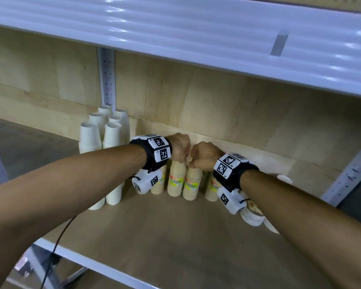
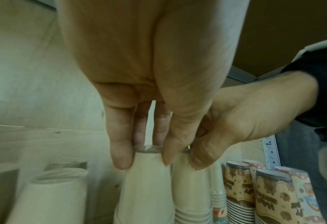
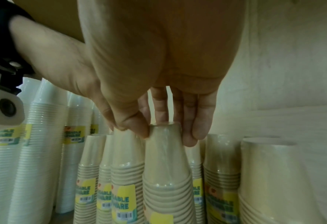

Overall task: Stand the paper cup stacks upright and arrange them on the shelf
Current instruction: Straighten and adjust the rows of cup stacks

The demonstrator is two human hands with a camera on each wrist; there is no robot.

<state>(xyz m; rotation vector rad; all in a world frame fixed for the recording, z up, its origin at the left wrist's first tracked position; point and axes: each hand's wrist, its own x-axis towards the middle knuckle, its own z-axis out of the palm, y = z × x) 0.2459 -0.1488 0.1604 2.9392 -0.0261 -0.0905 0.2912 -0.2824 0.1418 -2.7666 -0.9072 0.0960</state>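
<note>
Left grip: left hand (image 1: 180, 147) pinches the top of a wrapped tan cup stack (image 1: 176, 178).
Right grip: right hand (image 1: 204, 155) pinches the neighbouring tan stack (image 1: 192, 183).
Position: both upright, touching, on the shelf (image 1: 175, 236).

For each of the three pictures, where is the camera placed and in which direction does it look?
Head: worn on the head, looks forward and down into the shelf; both forearms, left hand and right hand show.
Left wrist: looks down along the left hand, whose fingers hold the top of a beige cup stack; the right hand shows too.
Right wrist: looks down along the right hand, gripping another beige stack.
All views share the beige stacks and both hands.
</note>
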